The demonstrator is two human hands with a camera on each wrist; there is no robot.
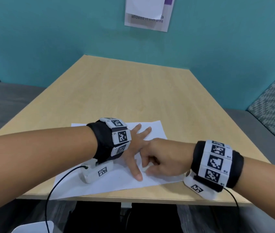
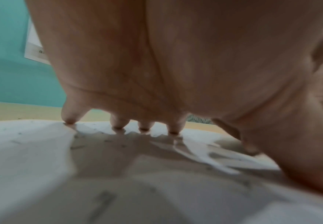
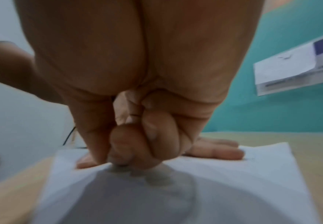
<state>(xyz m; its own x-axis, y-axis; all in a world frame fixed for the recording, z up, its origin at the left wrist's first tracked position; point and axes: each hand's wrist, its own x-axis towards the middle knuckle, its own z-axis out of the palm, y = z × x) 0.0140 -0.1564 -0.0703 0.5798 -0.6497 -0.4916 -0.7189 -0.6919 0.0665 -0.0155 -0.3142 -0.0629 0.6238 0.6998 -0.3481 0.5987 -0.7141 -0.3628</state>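
A white sheet of paper [image 1: 113, 180] with faint pencil marks lies near the front edge of a light wooden table [image 1: 125, 91]. My left hand [image 1: 133, 148] lies flat on the sheet, fingers spread and straight; in the left wrist view its fingertips [image 2: 118, 125] press the paper [image 2: 22, 144]. My right hand [image 1: 147, 167] crosses just right of it, fingers bunched and curled, pinching a small white object [image 1: 146, 168] against the sheet, perhaps an eraser. In the right wrist view the curled fingers [image 3: 130, 151] meet the paper [image 3: 233, 174], and the object is mostly hidden.
A printed notice [image 1: 148, 14] hangs on the teal wall behind the table. Grey bench seats [image 1: 7, 101] with patterned cushions [image 1: 271, 105] flank the table. A black cable [image 1: 54, 185] runs off the front edge. A white object [image 1: 32, 227] sits low at the bottom left.
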